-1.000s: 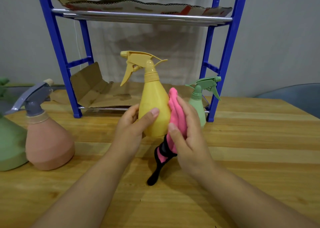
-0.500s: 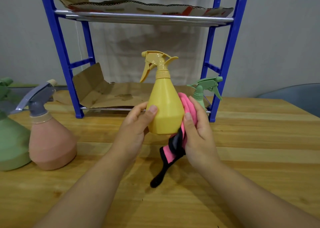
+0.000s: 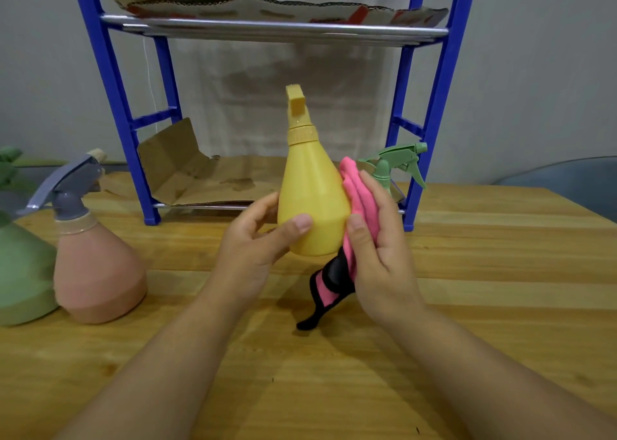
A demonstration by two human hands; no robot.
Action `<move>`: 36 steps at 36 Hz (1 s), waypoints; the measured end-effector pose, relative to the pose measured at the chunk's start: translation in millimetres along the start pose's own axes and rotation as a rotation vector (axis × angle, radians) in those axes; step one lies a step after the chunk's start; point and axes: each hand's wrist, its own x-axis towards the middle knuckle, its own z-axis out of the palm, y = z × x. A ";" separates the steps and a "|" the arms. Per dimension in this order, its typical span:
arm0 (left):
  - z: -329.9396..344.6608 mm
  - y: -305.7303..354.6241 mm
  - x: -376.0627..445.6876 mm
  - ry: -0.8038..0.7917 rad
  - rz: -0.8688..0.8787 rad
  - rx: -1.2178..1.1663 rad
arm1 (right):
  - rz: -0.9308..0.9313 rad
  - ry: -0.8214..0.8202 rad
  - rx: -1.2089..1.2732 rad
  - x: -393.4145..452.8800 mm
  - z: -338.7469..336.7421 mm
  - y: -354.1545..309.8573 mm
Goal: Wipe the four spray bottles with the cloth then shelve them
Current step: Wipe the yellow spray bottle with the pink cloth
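My left hand [image 3: 257,249] grips the lower body of a yellow spray bottle [image 3: 312,202], held upright above the table with its nozzle turned toward me. Against the bottle's right side my right hand [image 3: 380,252] presses a pink cloth with black trim [image 3: 334,272], whose tail hangs down to the wood. A small green spray bottle [image 3: 390,169] stands on the bottom shelf of the blue rack [image 3: 430,122], mostly hidden behind my right hand. At the left stand a pink bottle with a grey trigger [image 3: 96,266] and a larger green bottle [image 3: 20,279], cut off by the frame.
The wooden table [image 3: 467,322] stretches in front of me. Torn cardboard [image 3: 187,175] lines the rack's bottom shelf, and more cardboard lies on the upper shelf [image 3: 273,12]. A grey-blue chair back [image 3: 567,185] shows at the far right.
The yellow bottle has rotated in my left hand, its nozzle swinging from pointing left to facing me, and it has shifted right. My right hand stays on its right side with the cloth.
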 end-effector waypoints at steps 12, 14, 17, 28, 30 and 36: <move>-0.2 -2.1 0.4 -0.108 -0.024 0.058 | 0.017 0.114 0.045 -2.9 1.7 5.7; 0.3 -1.6 -1.0 -0.080 -0.015 0.072 | -0.044 0.093 0.021 -4.1 4.0 7.0; 1.8 -0.1 0.1 0.009 -0.003 0.054 | -0.089 0.102 -0.019 -3.4 2.5 9.8; 4.6 -3.3 -1.0 -0.110 -0.101 0.019 | 0.133 0.128 0.066 0.8 -2.0 4.6; 3.3 -3.1 -0.4 -0.079 -0.078 0.046 | 0.098 0.116 0.061 -0.9 -1.5 2.6; 3.8 0.1 -2.4 -0.019 -0.055 -0.002 | -0.084 0.091 -0.092 -1.0 -4.3 9.1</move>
